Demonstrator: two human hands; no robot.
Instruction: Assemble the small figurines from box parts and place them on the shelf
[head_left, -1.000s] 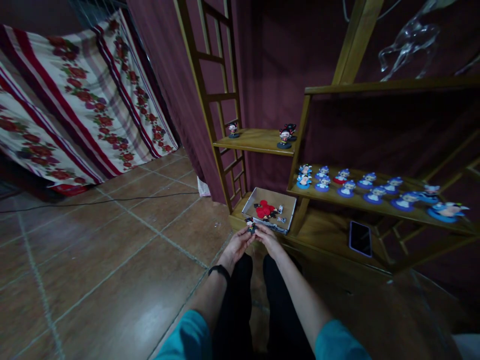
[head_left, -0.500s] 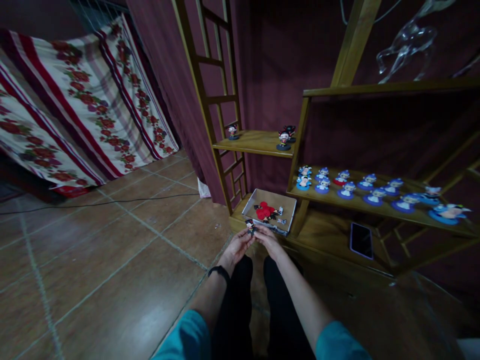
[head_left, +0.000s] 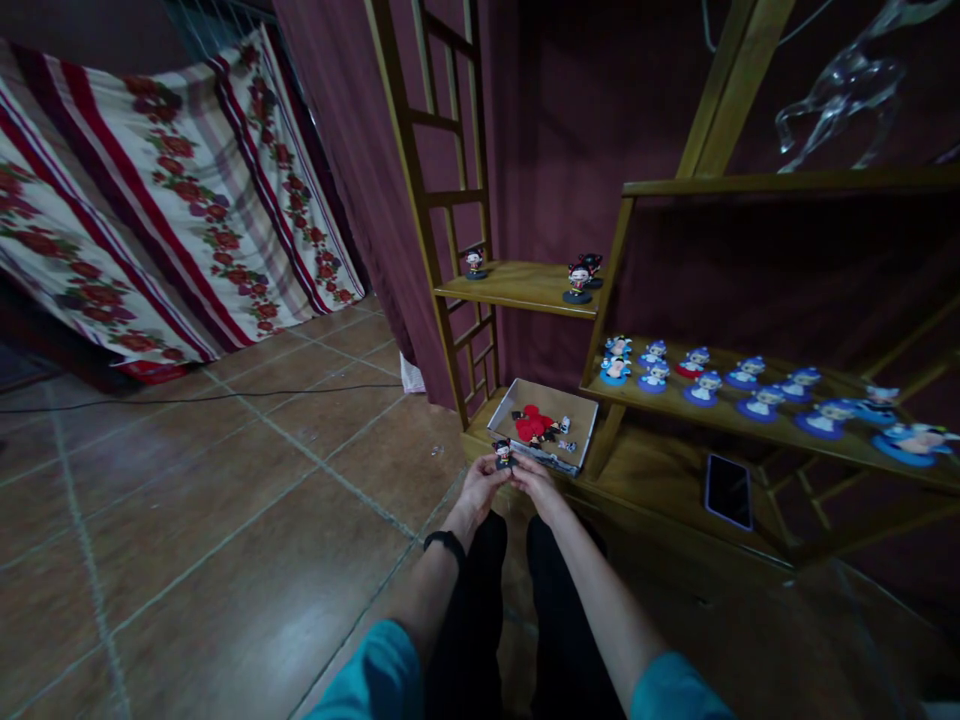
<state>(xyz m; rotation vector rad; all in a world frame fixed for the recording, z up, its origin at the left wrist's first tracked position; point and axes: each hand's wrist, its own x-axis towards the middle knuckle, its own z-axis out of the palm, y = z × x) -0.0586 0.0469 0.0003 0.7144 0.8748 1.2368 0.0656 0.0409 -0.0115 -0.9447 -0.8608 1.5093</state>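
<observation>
A small black-haired doll figurine [head_left: 503, 453] on a dark base is held upright between my two hands, in front of the shelf unit. My left hand [head_left: 481, 484] grips its base from the left, and my right hand [head_left: 534, 478] pinches it from the right. Just beyond them, a shallow cardboard box [head_left: 504, 405] holds red and black pieces [head_left: 534, 423] and small white-and-grey pieces. Similar figurines stand on the small shelf above: one [head_left: 474, 263] at its left end, and another [head_left: 578, 283] with one behind it at the right.
Several blue and purple figurines [head_left: 703, 388] line the shelf on the right. Below them lies a phone [head_left: 728, 491]. A clear glass horse [head_left: 851, 85] stands on the upper shelf. A cable [head_left: 225, 396] crosses the tiled floor at left, near a floral cloth [head_left: 172, 190].
The view has turned slightly left, so the shelves sit farther right. Both hands still hold the figurine, which now faces the camera a little more squarely.
</observation>
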